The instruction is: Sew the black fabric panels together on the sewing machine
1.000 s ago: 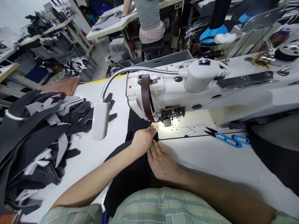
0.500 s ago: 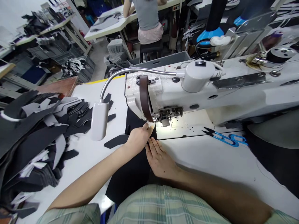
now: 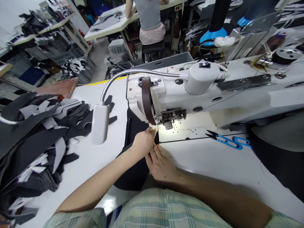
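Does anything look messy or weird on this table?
Yes, the heap of cut pieces on the left looks messy: dark and pale ones overlap at different angles. The black cloth by the left hand and right hand shows nothing odd.

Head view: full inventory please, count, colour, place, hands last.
sewing machine: one, white, centre to right
lamp: one, white, left of machine
strap: one, brown, on machine end
snips: one, blue and black, centre right
cloth: one or more, black, under both hands
cut pieces: many, black, grey and white, left
tabletop: one, white, foreground
dark material: one, black and grey, right edge
crates: several, grey, background left
coworker: one, grey top, background
left hand: one, bare, nearer machine
right hand: one, bare, nearer wearer
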`<state>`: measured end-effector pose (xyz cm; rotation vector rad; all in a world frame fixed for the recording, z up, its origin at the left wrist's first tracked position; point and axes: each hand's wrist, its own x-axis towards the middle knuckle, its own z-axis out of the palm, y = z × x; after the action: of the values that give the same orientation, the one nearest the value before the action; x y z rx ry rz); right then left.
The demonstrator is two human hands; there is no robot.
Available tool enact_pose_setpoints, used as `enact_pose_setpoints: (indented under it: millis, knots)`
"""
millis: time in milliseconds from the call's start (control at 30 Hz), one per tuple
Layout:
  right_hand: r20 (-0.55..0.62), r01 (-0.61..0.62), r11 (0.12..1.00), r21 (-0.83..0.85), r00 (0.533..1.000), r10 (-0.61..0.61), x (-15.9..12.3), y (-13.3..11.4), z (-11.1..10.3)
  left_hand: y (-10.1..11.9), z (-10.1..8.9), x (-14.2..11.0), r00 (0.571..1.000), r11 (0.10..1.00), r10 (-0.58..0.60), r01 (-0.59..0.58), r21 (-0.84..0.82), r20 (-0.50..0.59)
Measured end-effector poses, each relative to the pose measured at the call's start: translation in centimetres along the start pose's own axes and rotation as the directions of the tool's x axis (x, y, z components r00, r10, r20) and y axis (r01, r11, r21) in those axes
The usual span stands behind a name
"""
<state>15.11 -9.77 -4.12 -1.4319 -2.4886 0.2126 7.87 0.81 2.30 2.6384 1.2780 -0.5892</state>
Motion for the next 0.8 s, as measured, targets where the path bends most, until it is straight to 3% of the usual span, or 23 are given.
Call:
enact_pose_setpoints:
  millis: [167,567,800]
  knots:
    - [-0.046,0.021,0.999,-0.032,0.999,-0.023,0.01,-0.26,0.59,-0.2,0.21,-0.5,0.999,0.995,0.042,-0.044,-0.093,-0.026]
    - [-0.025,0.036,0.999,0.025,0.999,-0.036,0.78,0.16,-0.09,-0.61,0.27,-0.44,0.998,0.998,0.048,-0.049,-0.026,-0.042]
    - [-0.092,0.026,1.0,-0.01,0.995,-0.027,0.5,-0.3,0.6,-0.76,-0.07,-0.75,0.996,0.996,0.088,-0.088,-0.006,0.002]
